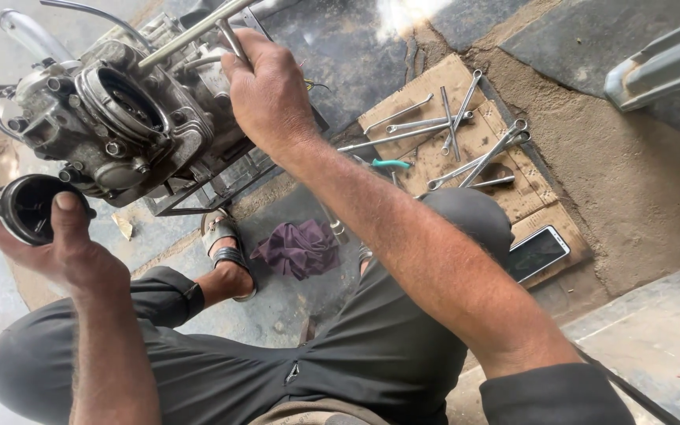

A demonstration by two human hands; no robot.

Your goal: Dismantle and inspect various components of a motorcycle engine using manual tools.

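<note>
The left hand (57, 236) holds a round black cover (29, 208), just below the engine (120, 118). The right hand (269, 94) grips a metal bar (190, 33) on top of the engine, between both hands.

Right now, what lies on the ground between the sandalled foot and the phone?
In the head view, a crumpled purple rag lies between the sandalled foot and the phone; the person's dark-trousered knee also crosses that stretch.

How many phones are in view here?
1. A single phone lies face up at the near corner of the cardboard sheet, beside the person's right knee. Others could be hidden under the arm or legs.
</note>
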